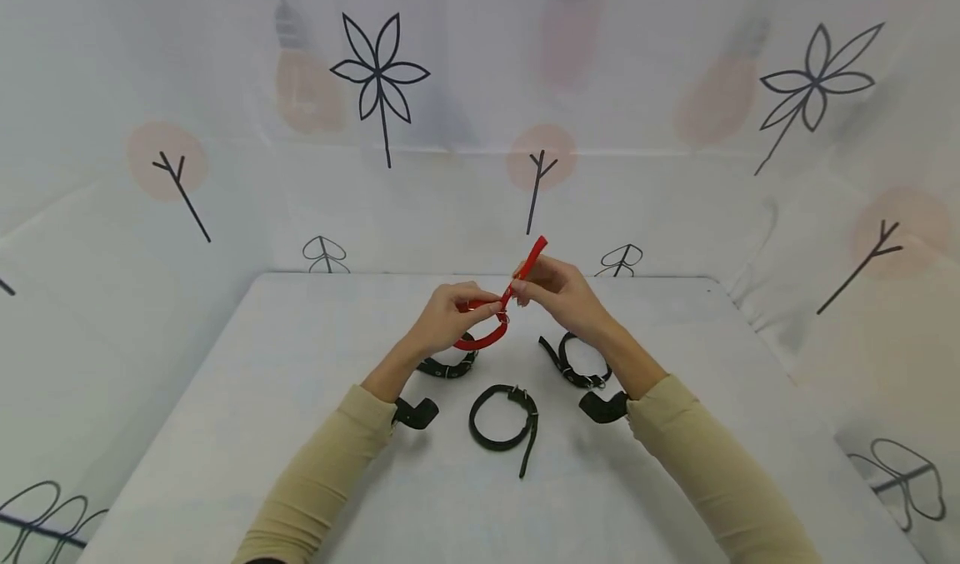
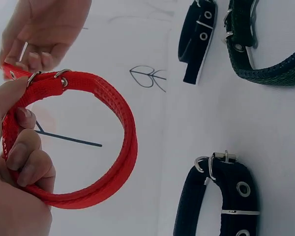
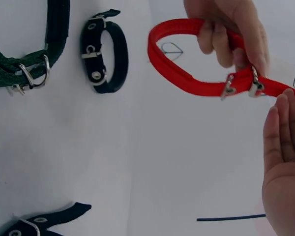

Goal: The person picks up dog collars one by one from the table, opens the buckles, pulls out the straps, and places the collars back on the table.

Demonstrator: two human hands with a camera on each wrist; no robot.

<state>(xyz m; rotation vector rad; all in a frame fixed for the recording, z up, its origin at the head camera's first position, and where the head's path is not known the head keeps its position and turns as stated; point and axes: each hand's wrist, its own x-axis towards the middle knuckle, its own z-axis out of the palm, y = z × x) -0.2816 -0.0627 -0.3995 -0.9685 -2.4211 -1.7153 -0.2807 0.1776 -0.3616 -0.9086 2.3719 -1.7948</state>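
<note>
A red collar (image 2: 130, 142) with metal rings and a buckle is held up above the table, bent into a loop. My left hand (image 1: 447, 318) grips the loop near its buckle, fingers curled round the band in the left wrist view. On the other side, my right hand (image 1: 566, 297) pinches the strap's free end, which sticks up past the fingers. In the right wrist view the fingertips (image 3: 283, 101) meet the red strap just beyond the buckle. The right thumb is hidden there.
On the white table (image 1: 262, 414) lie three more looped collars: a dark green one (image 1: 478, 431) nearest me, a black one (image 1: 447, 371) below the left hand and another black one (image 1: 566, 370) below the right. A patterned white sheet (image 1: 465, 206) hangs behind.
</note>
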